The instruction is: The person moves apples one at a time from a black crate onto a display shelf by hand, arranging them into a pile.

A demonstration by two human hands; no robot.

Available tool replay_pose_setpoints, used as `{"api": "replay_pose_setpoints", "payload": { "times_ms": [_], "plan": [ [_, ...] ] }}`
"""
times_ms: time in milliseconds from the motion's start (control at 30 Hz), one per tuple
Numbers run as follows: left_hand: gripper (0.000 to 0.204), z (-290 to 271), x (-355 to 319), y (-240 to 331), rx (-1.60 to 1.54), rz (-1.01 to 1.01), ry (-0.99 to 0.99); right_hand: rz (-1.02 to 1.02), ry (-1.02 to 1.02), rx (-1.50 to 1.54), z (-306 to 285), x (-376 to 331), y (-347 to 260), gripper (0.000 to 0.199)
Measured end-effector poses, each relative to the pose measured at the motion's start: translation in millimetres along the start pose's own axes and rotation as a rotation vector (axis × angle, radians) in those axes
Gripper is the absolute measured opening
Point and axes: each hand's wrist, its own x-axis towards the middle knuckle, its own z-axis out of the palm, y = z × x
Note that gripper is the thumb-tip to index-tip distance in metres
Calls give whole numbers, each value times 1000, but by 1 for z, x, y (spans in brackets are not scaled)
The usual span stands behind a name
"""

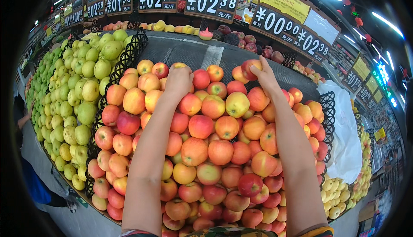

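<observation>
A sloping heap of red and yellow apples (pixel 213 106) fills the display in front of me. Both my arms stretch over it to its far edge. My left hand (pixel 179 80) is closed around a yellowish apple (pixel 179 65) at the back row; its fingertips are mostly hidden behind the hand. To the right, my right hand (pixel 266 77) grips a red apple (pixel 248 69), thumb and fingers on its right side. This apple sits against a yellow-orange apple (pixel 238 74) on its left.
Black lattice dividers (pixel 124 65) flank the heap. Green pears (pixel 88 69) lie left, pale yellow fruit (pixel 333 194) right beside a white plastic sheet (pixel 342 127). Behind the heap runs a dark mat (pixel 172 50), with a small pink object (pixel 205 34) and hanging price signs (pixel 277 15). Someone's hand (pixel 29 112) shows far left.
</observation>
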Motion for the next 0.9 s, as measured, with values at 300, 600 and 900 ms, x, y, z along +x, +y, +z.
{"api": "replay_pose_setpoints", "payload": {
  "times_ms": [300,600,900],
  "plan": [
    [17,7,-4,-11,42,27,42,-14,-68,-224,2,-10,-22,66],
    [15,7,-4,-9,25,22,45,264,-278,-422,-15,-10,-8,46],
    [24,-9,-4,29,-142,232,189,424,-49,-332,-15,-2,0,48]
  ]
}}
